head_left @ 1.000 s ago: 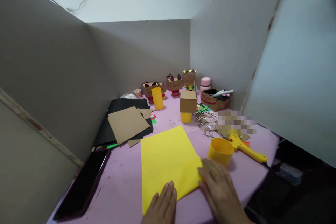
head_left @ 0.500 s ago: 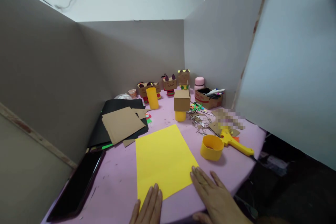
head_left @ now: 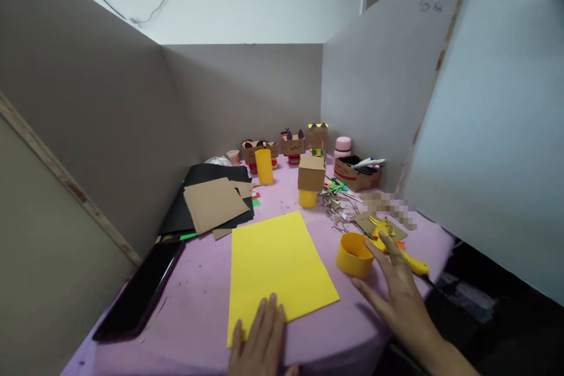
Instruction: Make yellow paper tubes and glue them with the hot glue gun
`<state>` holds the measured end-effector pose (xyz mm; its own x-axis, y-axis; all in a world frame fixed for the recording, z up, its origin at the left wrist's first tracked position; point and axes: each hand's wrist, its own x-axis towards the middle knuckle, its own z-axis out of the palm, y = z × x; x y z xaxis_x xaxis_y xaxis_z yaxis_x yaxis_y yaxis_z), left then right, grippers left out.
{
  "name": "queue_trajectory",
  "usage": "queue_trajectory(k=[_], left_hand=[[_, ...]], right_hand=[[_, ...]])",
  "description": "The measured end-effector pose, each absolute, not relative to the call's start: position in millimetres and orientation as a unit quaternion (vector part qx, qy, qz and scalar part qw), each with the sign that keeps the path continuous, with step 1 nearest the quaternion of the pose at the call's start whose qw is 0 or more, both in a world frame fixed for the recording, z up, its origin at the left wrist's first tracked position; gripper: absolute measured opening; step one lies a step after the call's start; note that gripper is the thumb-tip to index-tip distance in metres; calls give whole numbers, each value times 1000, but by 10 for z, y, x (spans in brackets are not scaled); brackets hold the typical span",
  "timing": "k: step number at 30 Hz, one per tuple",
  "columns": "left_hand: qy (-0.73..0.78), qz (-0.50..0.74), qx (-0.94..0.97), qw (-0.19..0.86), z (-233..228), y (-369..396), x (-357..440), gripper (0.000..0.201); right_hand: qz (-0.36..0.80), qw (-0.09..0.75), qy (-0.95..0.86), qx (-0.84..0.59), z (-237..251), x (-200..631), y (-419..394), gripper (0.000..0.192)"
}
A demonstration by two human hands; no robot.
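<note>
A sheet of yellow paper (head_left: 277,264) lies flat on the table before me. My left hand (head_left: 262,338) rests on its near edge, fingers stretched out flat. My right hand (head_left: 396,288) is beside a yellow paper ring (head_left: 353,255), fingers apart; whether a fingertip touches the ring I cannot tell. Just behind that hand lies a yellow glue gun (head_left: 416,263), partly hidden by the fingers. Farther back, a cardboard box head (head_left: 312,173) sits on a yellow paper base (head_left: 307,198).
A dark phone or tablet (head_left: 141,291) lies at the left, near black sheets (head_left: 176,211) and cardboard pieces (head_left: 215,202). Behind stand a yellow tube (head_left: 264,166), cardboard figures (head_left: 294,145), a pink bottle (head_left: 343,145) and a box of pens (head_left: 356,176). Paper scraps (head_left: 339,211) lie right of centre.
My right hand has left the paper's right corner and moved right and up to the yellow ring. My left hand stays on the paper. The camera view has shifted slightly.
</note>
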<state>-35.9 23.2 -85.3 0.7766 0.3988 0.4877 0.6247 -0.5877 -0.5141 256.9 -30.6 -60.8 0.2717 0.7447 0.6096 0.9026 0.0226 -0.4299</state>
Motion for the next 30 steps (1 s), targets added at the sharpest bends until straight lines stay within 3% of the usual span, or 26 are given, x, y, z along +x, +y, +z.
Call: queue_trajectory(k=[3, 10, 13, 15, 18, 20, 24, 30], left_hand=[[-243, -196, -887, 341, -834, 242, -71, 49], [-248, -222, -887, 319, -811, 203, 37, 58], [-250, -220, -890, 311, -813, 187, 16, 58], [-252, -218, -891, 308, -832, 181, 8, 57], [-256, -217, -892, 302, -858, 181, 8, 57], [-255, -220, -892, 302, -857, 186, 16, 57], [-250, -223, -890, 310, -828, 188, 25, 58], [-263, -222, -891, 295, -870, 155, 12, 57]], right_hand=[[-43, 383, -619, -685, -509, 2723, -127, 28], [88, 399, -681, -608, -306, 2491, -161, 21], [88, 395, -689, -601, -283, 2379, -137, 19], [64, 378, -692, -612, -298, 2364, -118, 26], [38, 312, -715, -625, -332, 2382, -120, 59], [42, 269, -728, -629, -346, 2402, -128, 69], [82, 282, -685, -667, -313, 2524, -97, 47], [199, 385, -527, -731, -124, 2750, -29, 46]])
